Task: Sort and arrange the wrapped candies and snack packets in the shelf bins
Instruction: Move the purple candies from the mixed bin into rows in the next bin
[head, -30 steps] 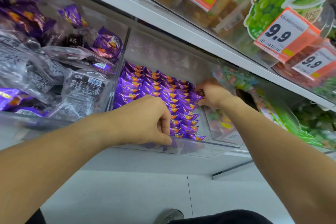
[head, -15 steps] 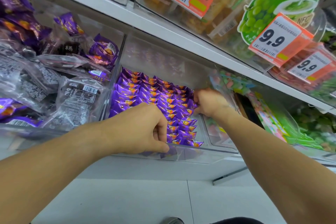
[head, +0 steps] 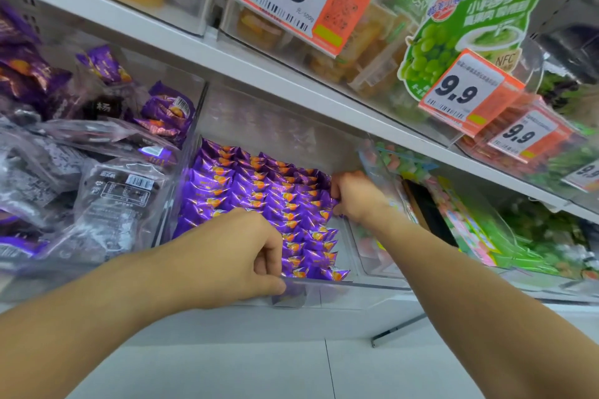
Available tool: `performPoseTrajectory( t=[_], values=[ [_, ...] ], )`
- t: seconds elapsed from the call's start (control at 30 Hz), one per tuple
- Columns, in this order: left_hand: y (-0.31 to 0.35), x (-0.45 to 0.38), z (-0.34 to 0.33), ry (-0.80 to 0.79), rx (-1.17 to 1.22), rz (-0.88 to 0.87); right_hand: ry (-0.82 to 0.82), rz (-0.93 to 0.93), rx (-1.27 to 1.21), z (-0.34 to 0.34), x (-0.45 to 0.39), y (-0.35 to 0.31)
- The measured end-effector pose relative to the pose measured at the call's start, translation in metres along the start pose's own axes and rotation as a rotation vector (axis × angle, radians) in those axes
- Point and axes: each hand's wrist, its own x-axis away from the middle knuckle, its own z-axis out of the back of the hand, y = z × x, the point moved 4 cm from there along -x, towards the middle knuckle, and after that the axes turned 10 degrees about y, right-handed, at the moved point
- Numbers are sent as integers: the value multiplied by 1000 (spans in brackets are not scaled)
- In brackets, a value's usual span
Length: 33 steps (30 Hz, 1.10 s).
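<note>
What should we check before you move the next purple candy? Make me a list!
1. Purple candies lined in neat rows: ok.
2. Left hand at the clear bin's front edge, fingers curled: ok.
3. Right hand on the back right row: ok.
4. What each hand actually holds: cannot tell.
5. Gap along the bin's right side filled: not ok.
6. Neighbouring bag bin kept separate: ok.

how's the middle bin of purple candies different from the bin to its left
The middle bin holds small purple candies lined up in neat rows; the left bin holds larger packets heaped loosely at all angles. The candies are all bright purple with orange; the packets mix purple with greyish wrappers. Both hands touch only the middle bin's candies. Both bins are clear plastic.
</note>
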Motion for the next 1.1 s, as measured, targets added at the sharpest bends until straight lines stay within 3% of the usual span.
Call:
performPoseTrajectory(
  t=[0.4, 0.57, 0.73, 0.9, 1.03, 1.1],
  values=[
    [-1, 3, -1, 24, -15, -15, 47, -40, -79, 5, 6, -5],
    [1, 9, 8, 87, -23, -74, 178, -102, -225, 37, 30, -14],
    [14, 27, 57, 288, 69, -125, 363, -73, -771, 92, 81, -87],
    [-28, 46, 129, 610, -40, 6, 356, 85, -1031, 119, 100, -182],
    [-89, 49, 168, 766, -194, 199, 386, 258, -942, 128, 74, -243],
    [-111, 41, 169, 713, -246, 235, 383, 312, -715, 125, 41, -262]
  ],
)
